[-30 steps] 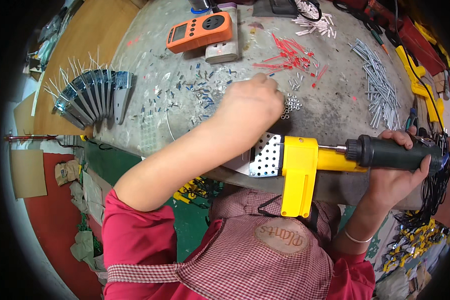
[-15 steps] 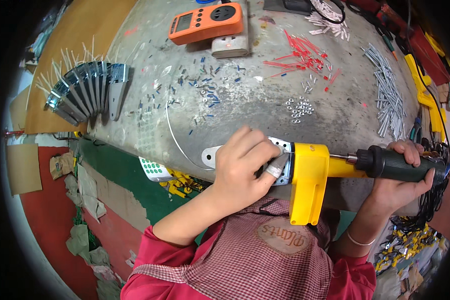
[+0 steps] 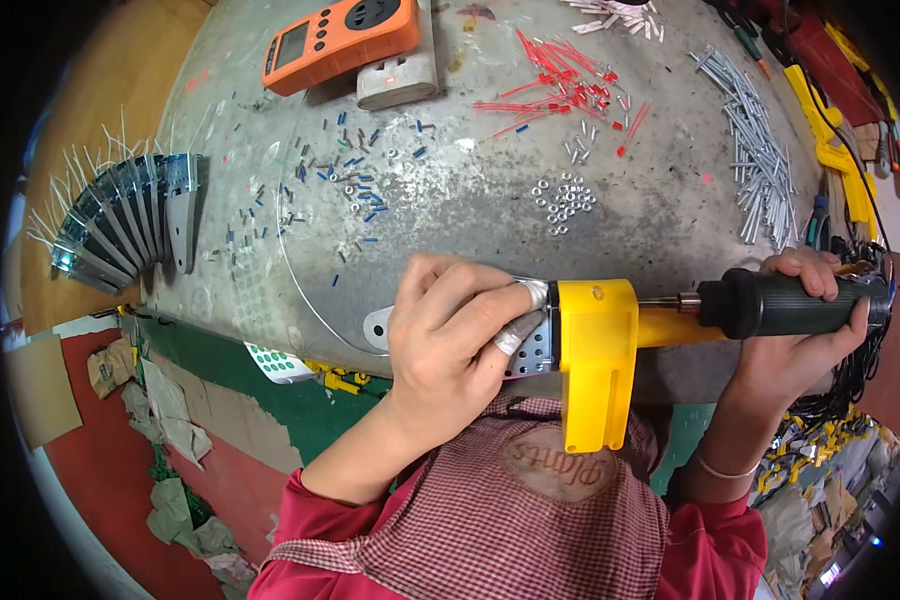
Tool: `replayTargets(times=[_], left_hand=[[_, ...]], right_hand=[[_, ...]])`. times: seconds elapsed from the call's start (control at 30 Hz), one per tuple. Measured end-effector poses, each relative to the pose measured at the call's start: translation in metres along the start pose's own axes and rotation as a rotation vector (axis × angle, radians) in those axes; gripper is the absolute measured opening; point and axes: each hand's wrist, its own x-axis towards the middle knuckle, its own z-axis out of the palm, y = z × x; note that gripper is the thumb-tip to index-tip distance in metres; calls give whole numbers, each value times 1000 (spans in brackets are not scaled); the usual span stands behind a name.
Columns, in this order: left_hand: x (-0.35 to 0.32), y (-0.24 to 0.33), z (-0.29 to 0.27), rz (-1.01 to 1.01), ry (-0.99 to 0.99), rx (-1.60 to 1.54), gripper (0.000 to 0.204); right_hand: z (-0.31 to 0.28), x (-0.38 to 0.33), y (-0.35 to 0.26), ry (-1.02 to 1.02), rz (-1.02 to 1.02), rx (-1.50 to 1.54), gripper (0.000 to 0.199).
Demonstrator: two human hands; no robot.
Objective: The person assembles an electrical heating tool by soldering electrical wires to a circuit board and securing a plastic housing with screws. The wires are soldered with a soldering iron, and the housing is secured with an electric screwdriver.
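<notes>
A yellow tool (image 3: 598,360) with a dark handle (image 3: 770,303) is held level over the near edge of the grey bench (image 3: 470,210), just in front of the chest. The handle is wrapped by the right hand (image 3: 800,345), fingers closed round it. A perforated metal plate (image 3: 530,345), projecting left from the yellow body, is pinched by the left hand (image 3: 450,335), thumb and forefinger pressed together on it near the body. What lies between the fingertips cannot be told; two of them are taped.

The work is judged to be in mid-course: the plate is seated in the yellow body, but whether any fastener is yet fitted cannot be seen. Much loose stock is left on the bench.

One tool is in hand. A second yellow tool (image 3: 830,130) is seen at the far right. One orange meter (image 3: 340,40) rests on a grey block (image 3: 398,80) at the far edge. A fan of metal plates (image 3: 120,225), roughly eight, with white ties sticking up, lies at the left. One cluster of small nuts (image 3: 562,200), too many to count, lies mid-bench. Red sleeves (image 3: 560,95) are scattered beyond them, and a heap of metal rods (image 3: 755,150) lies to the right, neither countable. Small blue and dark bits (image 3: 355,180) are strewn left of centre.
</notes>
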Motion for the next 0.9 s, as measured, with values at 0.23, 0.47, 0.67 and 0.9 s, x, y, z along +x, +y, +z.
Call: replayTargets(times=[0.23,0.47,0.67,0.9], left_hand=[[3,-3,-2,-43,-55,-119,23],[13,-5,-13,-64,-182,-121,22],[67,-25,-13,298,-343,432,23],[87,-19,8,600,-533,756,5]], right_hand=[[1,0,2,-35,-13,-29,35],[2,-2,-5,-59,-60,-136,40],[15,-14,-14,-220,-163,-169,45],[1,-31,-18,-148,-156,-128,46]])
